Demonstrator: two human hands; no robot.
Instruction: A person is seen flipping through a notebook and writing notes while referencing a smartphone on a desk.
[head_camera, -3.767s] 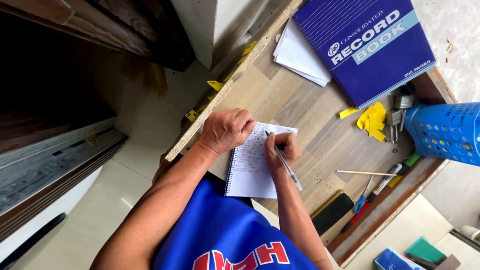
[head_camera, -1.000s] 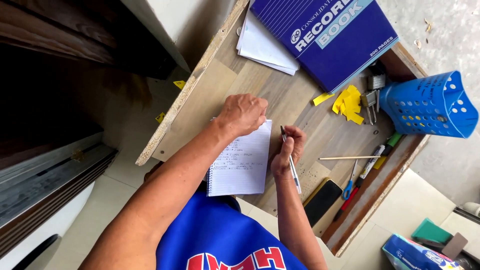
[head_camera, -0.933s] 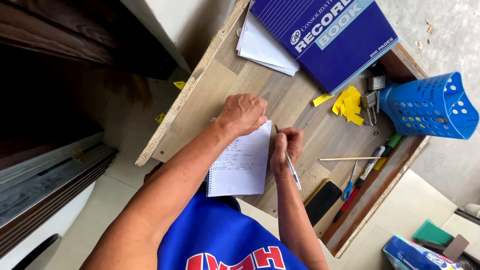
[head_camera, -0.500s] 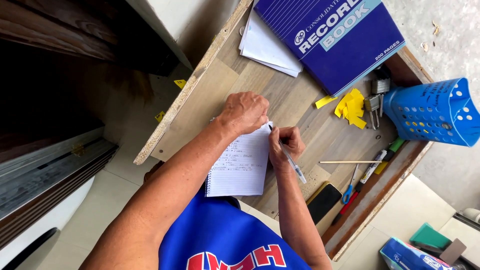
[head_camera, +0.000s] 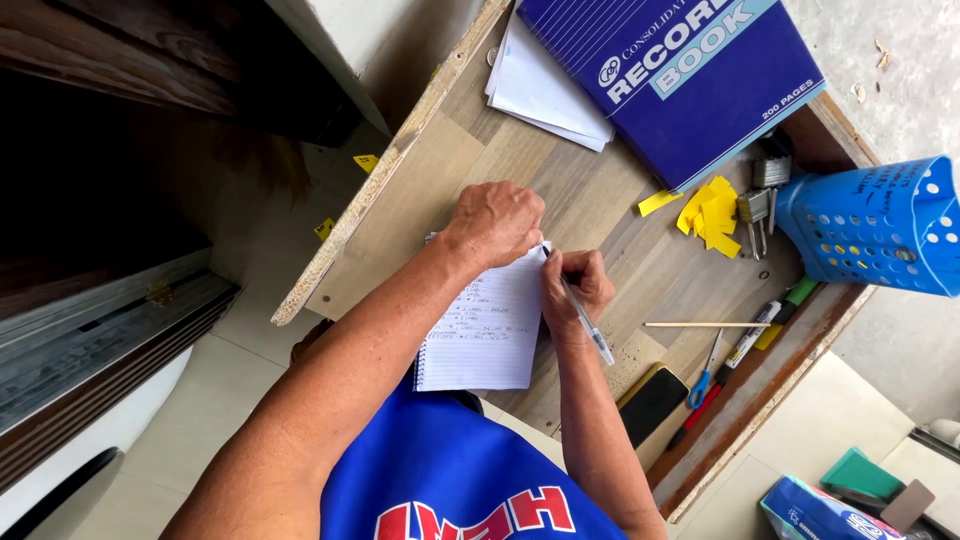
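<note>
A small spiral notepad (head_camera: 485, 335) with handwritten lines lies on the wooden desk (head_camera: 600, 200), its lower edge hanging over the desk's near side. My left hand (head_camera: 495, 222) rests as a loose fist on the pad's top end, pinning it down. My right hand (head_camera: 575, 285) grips a clear ballpoint pen (head_camera: 585, 320) with the tip touching the pad's upper right corner, close beside my left hand.
A large blue hardcover ledger (head_camera: 680, 70) lies over loose white sheets (head_camera: 545, 90) at the far end. Yellow paper scraps (head_camera: 708, 210), padlocks (head_camera: 760, 200), a blue perforated basket (head_camera: 880, 225), a thin wooden stick (head_camera: 700, 324), markers, scissors (head_camera: 705, 370) and a black case (head_camera: 652, 405) crowd the right side.
My right hand and pen have moved up the page, from about mid-pad towards its top corner next to my left hand. The left hand stays on the pad.
</note>
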